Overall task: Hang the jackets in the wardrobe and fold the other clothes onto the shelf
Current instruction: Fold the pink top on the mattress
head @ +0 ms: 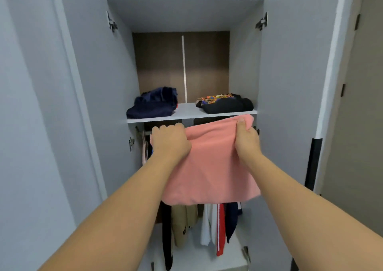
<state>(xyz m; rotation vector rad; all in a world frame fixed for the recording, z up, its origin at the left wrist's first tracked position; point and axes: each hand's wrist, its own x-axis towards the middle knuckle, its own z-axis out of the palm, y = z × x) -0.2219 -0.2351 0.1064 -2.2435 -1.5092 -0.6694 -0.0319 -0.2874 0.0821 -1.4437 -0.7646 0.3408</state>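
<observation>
A folded pink garment (209, 167) is held up in front of the open wardrobe, just below the front edge of the white shelf (186, 110). My left hand (171, 141) grips its top left corner with curled fingers. My right hand (245, 138) pinches its top right edge, thumb on the near side. On the shelf lie a folded navy garment (153, 104) at the left and a folded black garment with a colourful print (224, 102) at the right. Jackets (207, 225) hang below, partly hidden by the pink cloth.
Both wardrobe doors (290, 84) stand open at left and right, with metal hinges on their inner edges. The middle strip of the shelf between the two folded piles is bare. A brown back panel closes the compartment.
</observation>
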